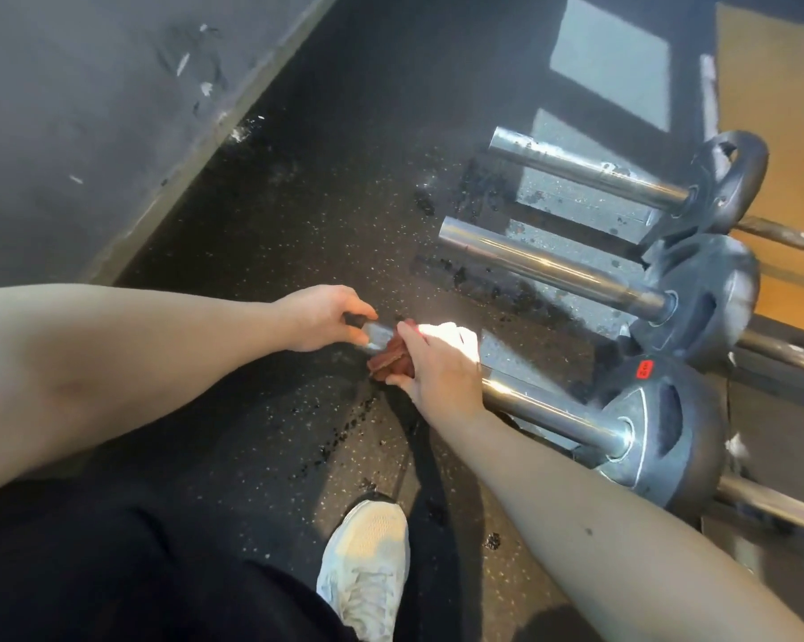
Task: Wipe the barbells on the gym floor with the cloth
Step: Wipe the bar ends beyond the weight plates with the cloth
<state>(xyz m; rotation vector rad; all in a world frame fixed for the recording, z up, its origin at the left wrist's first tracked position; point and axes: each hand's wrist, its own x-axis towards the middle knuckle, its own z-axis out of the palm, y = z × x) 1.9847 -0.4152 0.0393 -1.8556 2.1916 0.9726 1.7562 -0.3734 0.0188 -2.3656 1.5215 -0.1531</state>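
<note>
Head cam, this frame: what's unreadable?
- Sleeve end of nearest barbell: covered by left hand and cloth, head view.
- Cloth's extent: mostly under right hand; sun glare whites out the fingers.
- Text on red label, near plate: too small, blurred.
- All three shafts: cut off by right edge.

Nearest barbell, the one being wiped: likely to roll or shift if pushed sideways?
Probably heavy: a thick steel sleeve with a plate loaded. Apparently resting on that round plate, it could roll; the left hand gripping its end likely steadies it. The polished chrome looks slippery.
</note>
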